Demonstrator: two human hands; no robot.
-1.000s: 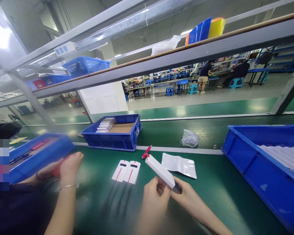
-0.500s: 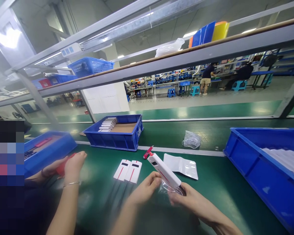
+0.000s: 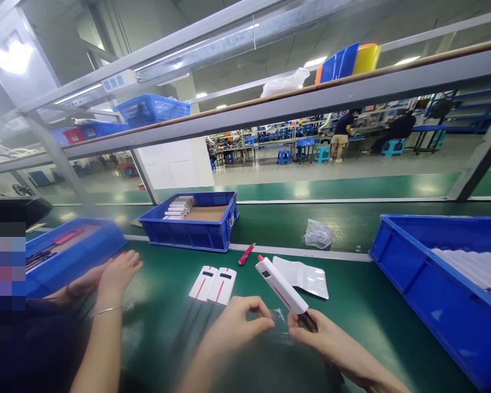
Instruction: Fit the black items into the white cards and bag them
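Observation:
My right hand [image 3: 317,333] grips the lower end of a long white device with a red stripe and red tip [image 3: 281,285], tilted up to the left. My left hand [image 3: 245,317] pinches a thin clear plastic bag [image 3: 279,322] just below the device. Two more white devices [image 3: 213,284] lie flat side by side on the green table [image 3: 175,322]. A flat white pouch [image 3: 305,277] lies behind the held device, and a red cutter [image 3: 246,254] rests near the white line.
A co-worker's two hands [image 3: 108,275] work at the left beside a blue bin [image 3: 71,254]. A blue bin with white boxes [image 3: 192,221] stands behind, a large blue bin [image 3: 442,278] at right. A crumpled clear bag [image 3: 318,233] lies on the belt.
My right hand shifted right and lower with the white device. My left hand left the device's end and now pinches the clear bag below it. The co-worker's red item is no longer visible.

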